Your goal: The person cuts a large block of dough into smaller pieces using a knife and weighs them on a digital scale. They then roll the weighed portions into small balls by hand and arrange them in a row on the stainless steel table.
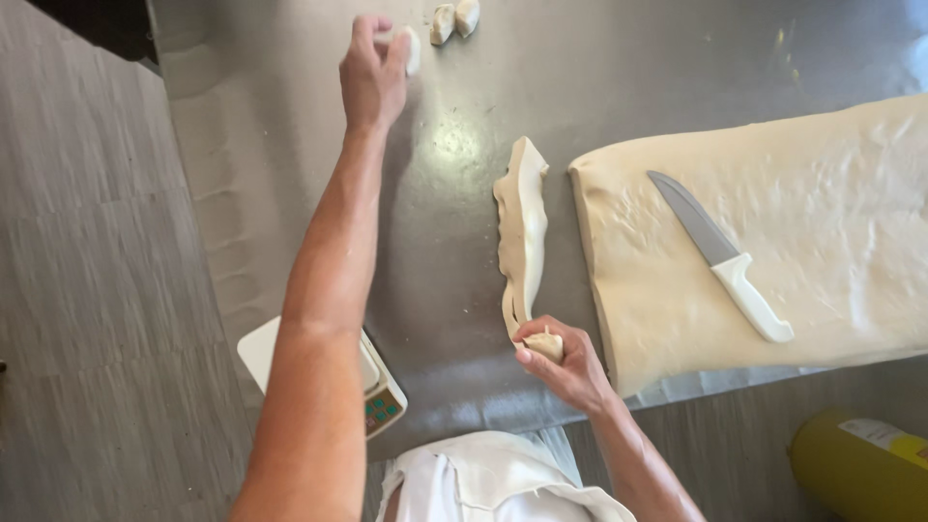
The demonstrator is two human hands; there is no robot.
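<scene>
Steel table (464, 126): brushed metal top that fills most of the view, smeared and shiny, carrying all the dough.
Dough slab (822, 184): pale, thick sheet at 3 o'clock on the table, with a straight cut edge facing the centre.
Left arm: stretched out toward 12 o'clock, crossing over the scale.
Dough strip (523, 227): long, narrow cut piece lying near the centre, just beside the slab's cut edge but apart from it; its near end runs into the right hand.
Knife (720, 253): grey blade with a white handle, resting flat on top of the slab, tip pointing toward 11 o'clock.
Scale (379, 391): small white kitchen scale at 7 o'clock by the table's near edge, partly hidden under the left arm.
Yellow container (855, 469): rounded yellow object at 5 o'clock, off the table, low in the corner.
Right hand (565, 362): at 6 o'clock, fingers pinched around the near end of the strip, gripping a small lump of it.
Left hand (372, 72): at 11 o'clock, fingers closed around a small dough piece (411, 48), held at the far side of the table.
Dough pieces (454, 19): two small white lumps at 12 o'clock, side by side, just beyond the left hand.
</scene>
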